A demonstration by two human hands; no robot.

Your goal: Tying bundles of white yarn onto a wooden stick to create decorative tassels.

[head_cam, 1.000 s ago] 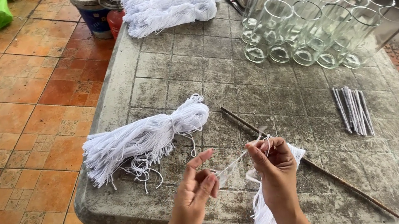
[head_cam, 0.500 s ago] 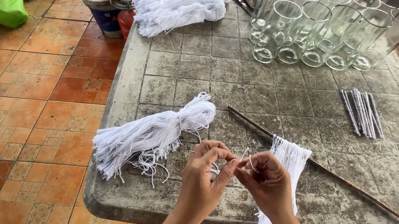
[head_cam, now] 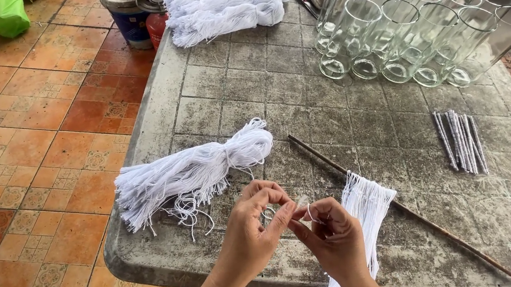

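Pinching a single white string point(head_cam: 304, 211) between the fingertips of your left hand point(head_cam: 255, 229) and right hand point(head_cam: 330, 239), both pressed together on it, you look to be tying or threading one strand just above the table's point(head_cam: 340, 86) near edge. It sits between the loose bundle of white strings point(head_cam: 190, 175) toward the left edge and the flat bunch of cut strings point(head_cam: 360, 215) draped over the near edge beside the thin stick point(head_cam: 337, 165). Keep the strand taut; finishing it calls for small, steady fingertip work, I'd judge.

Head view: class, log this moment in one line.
left hand: pinches white string | right hand: pinches same string | beside: string bundle, thin stick
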